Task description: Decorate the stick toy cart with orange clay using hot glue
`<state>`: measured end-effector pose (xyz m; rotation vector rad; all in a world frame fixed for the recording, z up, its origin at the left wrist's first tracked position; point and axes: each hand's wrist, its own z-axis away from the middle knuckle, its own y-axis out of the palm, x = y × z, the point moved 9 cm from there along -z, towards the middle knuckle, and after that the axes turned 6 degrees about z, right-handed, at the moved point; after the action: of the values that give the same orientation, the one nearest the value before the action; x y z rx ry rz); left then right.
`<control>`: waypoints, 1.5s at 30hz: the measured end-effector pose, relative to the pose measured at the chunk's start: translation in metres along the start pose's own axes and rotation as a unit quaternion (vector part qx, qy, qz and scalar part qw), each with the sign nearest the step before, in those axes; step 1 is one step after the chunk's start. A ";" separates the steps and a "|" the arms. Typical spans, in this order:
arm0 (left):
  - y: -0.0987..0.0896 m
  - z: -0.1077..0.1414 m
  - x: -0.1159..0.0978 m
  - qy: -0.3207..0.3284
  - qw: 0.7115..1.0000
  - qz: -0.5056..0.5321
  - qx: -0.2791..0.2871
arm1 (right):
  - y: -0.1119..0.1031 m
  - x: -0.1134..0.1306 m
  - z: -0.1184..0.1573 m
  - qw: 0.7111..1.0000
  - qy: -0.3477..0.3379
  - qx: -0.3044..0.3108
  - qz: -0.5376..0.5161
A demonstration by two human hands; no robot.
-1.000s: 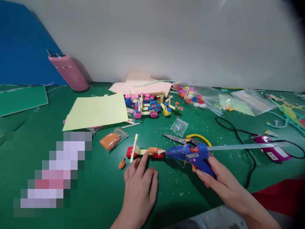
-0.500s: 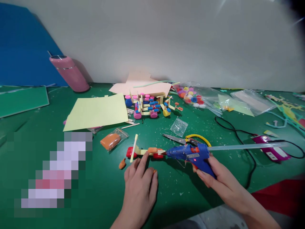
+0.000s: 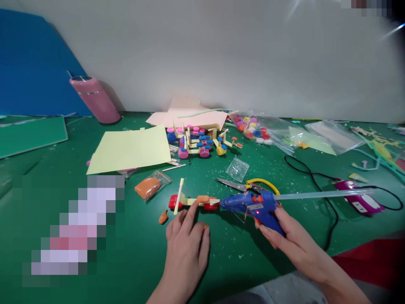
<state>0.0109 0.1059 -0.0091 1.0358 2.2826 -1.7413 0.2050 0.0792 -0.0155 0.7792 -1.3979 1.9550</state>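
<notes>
My right hand (image 3: 281, 230) is wrapped round the handle of a blue hot glue gun (image 3: 247, 202), with a long clear glue stick (image 3: 322, 195) out of its back. Its nozzle meets the right end of a small toy car (image 3: 190, 202) with red wheels and wooden sticks. One stretched finger of my left hand (image 3: 188, 245) touches the orange clay piece (image 3: 203, 198) on top of the car. Between that hand's thumb and a bent finger, a bit of orange clay (image 3: 206, 227) shows. A loose orange clay lump (image 3: 163, 217) lies left of the hand.
Finished-looking toy cars (image 3: 196, 143) stand behind, near a pale yellow sheet (image 3: 129, 150). Yellow-handled scissors (image 3: 234, 184) lie behind the glue gun. Bagged orange clay (image 3: 148, 188), a bag of coloured discs (image 3: 253, 128), a purple power strip (image 3: 360, 200) and a pink tumbler (image 3: 96, 101) are around.
The view has shifted very slightly. Both hands, the glue gun and the toy car keep almost the same places.
</notes>
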 end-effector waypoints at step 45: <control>0.021 0.035 0.000 -0.425 0.629 0.645 0.083 | -0.106 -0.053 -0.090 0.934 -0.019 -0.306 0.184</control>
<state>0.0118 0.0776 -0.0385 1.0242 0.4144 -1.2012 0.3087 0.1854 -0.0164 0.2725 -2.1445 1.5902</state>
